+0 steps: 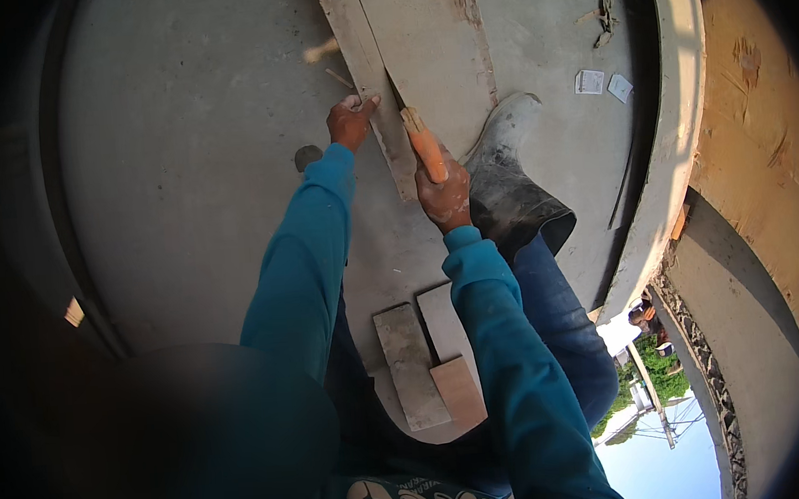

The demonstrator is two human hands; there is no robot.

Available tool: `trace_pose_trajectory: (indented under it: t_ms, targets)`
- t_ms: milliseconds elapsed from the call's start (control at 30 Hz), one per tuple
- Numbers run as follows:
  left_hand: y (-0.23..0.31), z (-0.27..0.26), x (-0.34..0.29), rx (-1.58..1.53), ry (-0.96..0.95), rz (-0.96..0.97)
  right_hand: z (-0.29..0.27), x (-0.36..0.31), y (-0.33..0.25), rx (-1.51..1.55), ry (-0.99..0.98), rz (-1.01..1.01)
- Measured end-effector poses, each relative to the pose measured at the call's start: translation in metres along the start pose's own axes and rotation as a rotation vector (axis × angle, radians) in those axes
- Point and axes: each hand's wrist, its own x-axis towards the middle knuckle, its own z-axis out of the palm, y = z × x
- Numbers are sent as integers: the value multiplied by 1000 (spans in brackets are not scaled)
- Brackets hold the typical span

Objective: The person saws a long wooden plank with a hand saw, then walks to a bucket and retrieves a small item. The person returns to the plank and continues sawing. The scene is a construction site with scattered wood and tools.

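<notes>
You have open floor (181, 126) left of your left hand (352, 122), across the frame's upper left. Right of centre, the boot (519, 178) stands just beside your right hand (447, 196), blocking that side.

Handsaw (421, 137) and board (432, 32) only partly seen
The board is cut off at the far edge; the saw blade (396, 91) is barely distinguished from the dark slit (369, 23). Right hand (447, 196) fingertips are hidden; a near-left dark shape (236, 415) is blurred.
</notes>
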Motion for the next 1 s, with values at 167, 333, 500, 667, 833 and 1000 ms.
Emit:
trace_pose_trajectory:
  t_ms: [167,333,500,667,833,1000]
  targets:
    - [-14,10,13,124,202,87,11,1,7,-48,-11,-84]
    - [4,6,-3,60,128,49,14,1,5,-62,-22,68]
    - [11,-1,-9,13,126,0,9,1,23,14,-19,27]
    - [16,-6,-15,3,143,6,-7,5,29,4,-145,80]
    - [9,3,-6,-6,138,-20,-2,-1,9,9,-86,5]
    - [5,3,0,47,143,-53,-31,-27,-51,-111,-144,16]
